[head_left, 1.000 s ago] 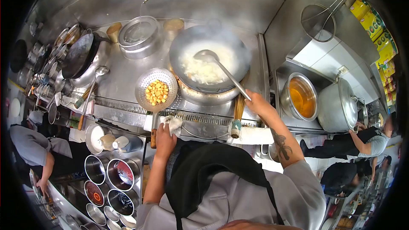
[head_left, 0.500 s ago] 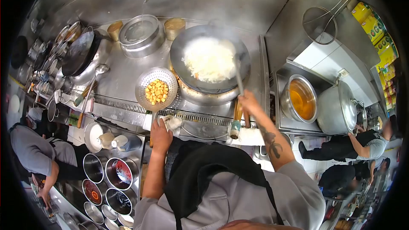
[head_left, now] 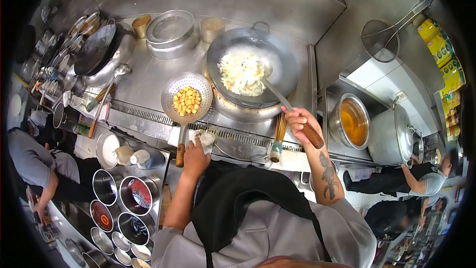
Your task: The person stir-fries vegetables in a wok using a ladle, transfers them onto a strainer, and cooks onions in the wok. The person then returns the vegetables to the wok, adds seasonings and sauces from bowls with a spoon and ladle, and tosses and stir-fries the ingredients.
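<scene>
My right hand (head_left: 303, 123) is closed around the wooden-ended handle of a ladle (head_left: 277, 93). The ladle's bowl rests in the wok (head_left: 285, 59), at the right side of a pale heap of shredded food (head_left: 241, 73). Steam hangs over the wok. Beside the wooden handle of a perforated skimmer (head_left: 170, 100) is my left hand (head_left: 196, 160), its fingers stretched forward to the edge of a crumpled white cloth (head_left: 207, 140). The skimmer carries golden cubes (head_left: 187, 101) and lies on the stove's front, left of the wok.
A lidded pot (head_left: 170, 32) stands behind the skimmer. A bamboo brush (head_left: 277, 144) lies at the stove's front edge. On the right are a bowl of orange liquid (head_left: 353, 121) and a large pot (head_left: 391, 136). Sauce pots (head_left: 136, 196) fill the lower left; co-workers stand on both sides.
My left hand has come off the skimmer handle and moved right to the cloth. My right hand has shifted right and lower with the ladle; less steam covers the food.
</scene>
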A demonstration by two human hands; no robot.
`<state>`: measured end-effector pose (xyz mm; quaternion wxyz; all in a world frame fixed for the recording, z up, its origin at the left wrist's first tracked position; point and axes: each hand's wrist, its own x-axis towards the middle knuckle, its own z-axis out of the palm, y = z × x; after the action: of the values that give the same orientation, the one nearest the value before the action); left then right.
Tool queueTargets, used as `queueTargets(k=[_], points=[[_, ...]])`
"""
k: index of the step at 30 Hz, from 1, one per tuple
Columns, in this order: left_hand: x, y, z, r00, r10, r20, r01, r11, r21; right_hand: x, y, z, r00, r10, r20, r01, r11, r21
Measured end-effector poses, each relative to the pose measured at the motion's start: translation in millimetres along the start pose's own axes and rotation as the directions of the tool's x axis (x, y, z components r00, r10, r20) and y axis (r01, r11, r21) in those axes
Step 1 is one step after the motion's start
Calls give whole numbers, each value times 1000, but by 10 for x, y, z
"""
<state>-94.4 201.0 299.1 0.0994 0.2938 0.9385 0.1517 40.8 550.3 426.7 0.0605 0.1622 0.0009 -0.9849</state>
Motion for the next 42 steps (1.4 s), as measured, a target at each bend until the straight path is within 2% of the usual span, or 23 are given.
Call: queueTargets(k=[6,12,15,18,21,24,27,28,30,31,32,33,34,35,36,38,40,42], points=[[27,55,-55,1000,-1,-11,0,996,-87,-129,28,342,999,-27,-39,23,996,-92],[-74,-75,16,994,31,-105,-35,999,-39,-143,202,705,1000,-14,-11,12,988,-152],[-163,-71,-61,1000,-18,-20,16,996,-93,-121,375,882,998,37,48,-30,990,-137],[-287,-87,-182,986,24,-167,-26,1000,-6,-66,528,957,987,98,130,-85,991,-100],[-353,-189,-253,946,-14,-325,-9,997,-71,22,711,972,974,157,163,-151,987,-49],[-358,-344,-255,933,-136,-332,105,989,-108,169,850,893,962,219,163,-218,976,-23],[-346,-498,-254,968,-246,-43,225,933,-280,339,954,793,958,264,111,-256,963,-80],[-336,-563,-150,965,-263,4,254,928,-274,410,964,713,959,276,69,-266,956,-122],[-376,-600,-58,963,-248,-104,222,952,-212,548,997,578,957,286,-42,-289,933,-215],[-392,-581,-66,959,-236,-156,208,962,-178,620,1040,543,962,232,-141,-270,876,-399],[-394,-545,-71,948,-158,-278,138,986,-91,706,1093,523,961,158,-226,-262,780,-569],[-378,-475,-104,943,-134,-305,97,987,-132,781,1155,478,954,67,-292,-263,651,-712],[-343,-400,-128,937,-109,-333,54,984,-171,878,1223,358,962,-21,-272,-240,408,-881],[-307,-336,-130,929,-86,-360,8,977,-211,988,1278,173,968,-99,-229,-216,126,-968],[-220,-329,-23,956,-43,-290,-19,978,-207,1073,1282,0,974,-159,-161,-188,-171,-967],[-88,-236,75,974,-18,-224,5,998,-62,1073,1163,-382,960,-256,112,-12,-438,-899],[35,-165,157,990,-25,-139,35,997,70,947,1099,-291,939,-280,200,-9,-602,-798],[168,-126,275,993,-67,-99,71,997,41,781,1040,-73,927,-356,120,-33,-396,-918]])
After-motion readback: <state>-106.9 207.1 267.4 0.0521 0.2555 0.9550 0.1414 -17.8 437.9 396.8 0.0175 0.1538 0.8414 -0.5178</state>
